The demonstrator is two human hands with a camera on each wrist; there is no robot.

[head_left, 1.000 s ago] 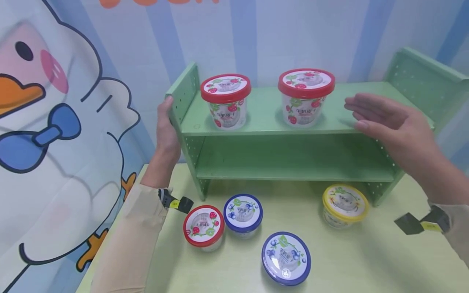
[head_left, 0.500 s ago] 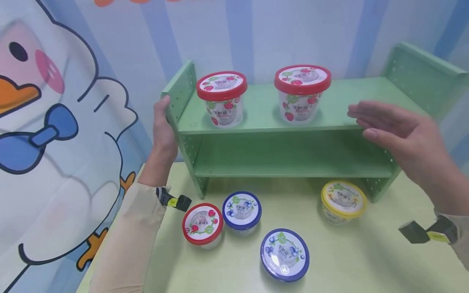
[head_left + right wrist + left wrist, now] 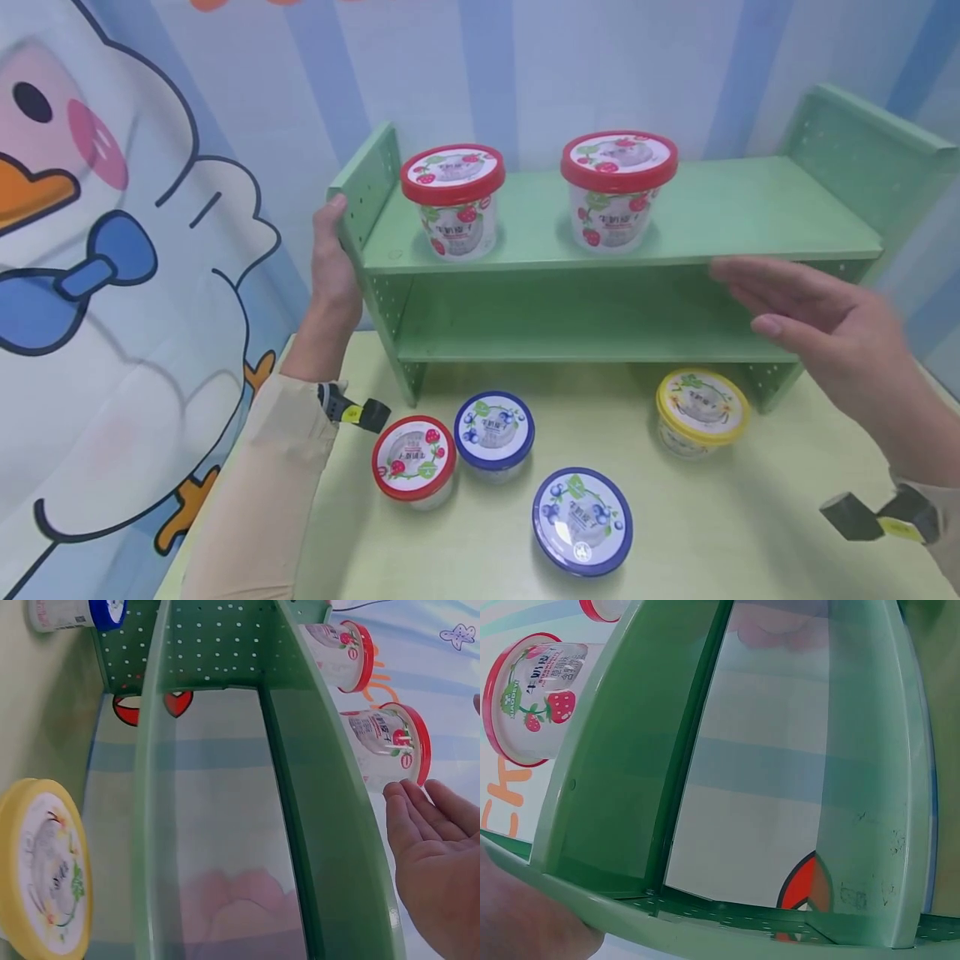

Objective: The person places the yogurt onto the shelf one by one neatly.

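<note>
In the head view, my left hand (image 3: pixel 335 258) lies against the outer left side of the green shelf (image 3: pixel 622 258), its fingers mostly hidden. The left wrist view shows part of that hand outside the side panel. My right hand (image 3: pixel 825 333) is held in the air before the shelf's right half, fingers straight and together, thumb apart, nothing held. On the upper board stand two strawberry-printed cups with red lids, a left cup (image 3: pixel 454 200) and a right cup (image 3: pixel 618 190). A yellow-lidded cup (image 3: pixel 701 412) stands on the table below the right hand.
Lower left on the table (image 3: pixel 675 533) are a red-lidded cup (image 3: pixel 415 461) and a blue-lidded cup (image 3: pixel 494 436), side by side. Another blue-lidded cup (image 3: pixel 582 521) stands nearer the front. Behind the shelf hangs a striped backdrop (image 3: pixel 600 67) with a cartoon duck (image 3: pixel 112 375).
My right hand has come down from the level of the upper board to below its front edge. The left hand stays on the shelf's side; the cups keep their places.
</note>
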